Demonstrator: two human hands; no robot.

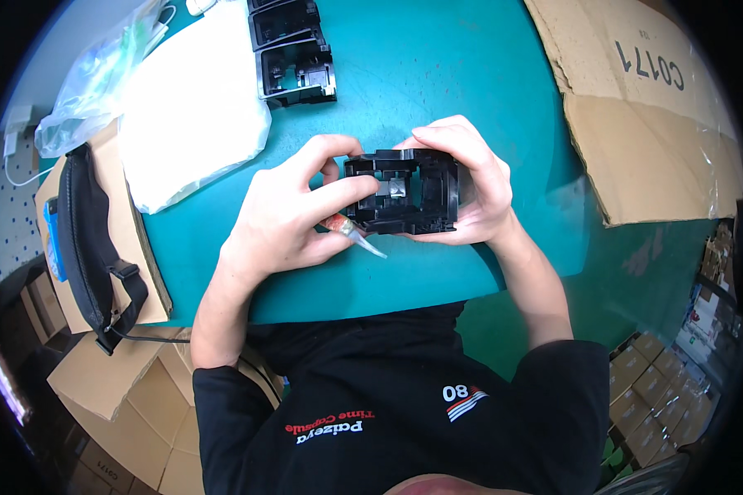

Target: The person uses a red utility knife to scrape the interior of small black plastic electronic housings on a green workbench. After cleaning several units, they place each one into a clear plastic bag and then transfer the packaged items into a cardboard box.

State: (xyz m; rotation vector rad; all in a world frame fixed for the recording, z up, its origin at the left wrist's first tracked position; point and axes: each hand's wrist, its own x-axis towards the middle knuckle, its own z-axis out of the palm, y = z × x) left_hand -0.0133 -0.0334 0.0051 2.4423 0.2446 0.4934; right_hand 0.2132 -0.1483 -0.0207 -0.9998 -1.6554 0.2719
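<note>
Both hands hold a black plastic housing with a small grey metal piece at its middle, just above the near edge of the teal table. My right hand wraps around the housing's right side and top. My left hand presses its thumb and forefinger on the housing's left side. The lower fingers of that hand also grip a small tube with an orange body and a clear pointed tip, which sticks out below the housing.
More black plastic housings lie in a row at the table's far side. A white bag and a clear plastic bag sit at left, a black strap pouch on cardboard beside them. A flattened cardboard box lies at right. Cartons stand on the floor.
</note>
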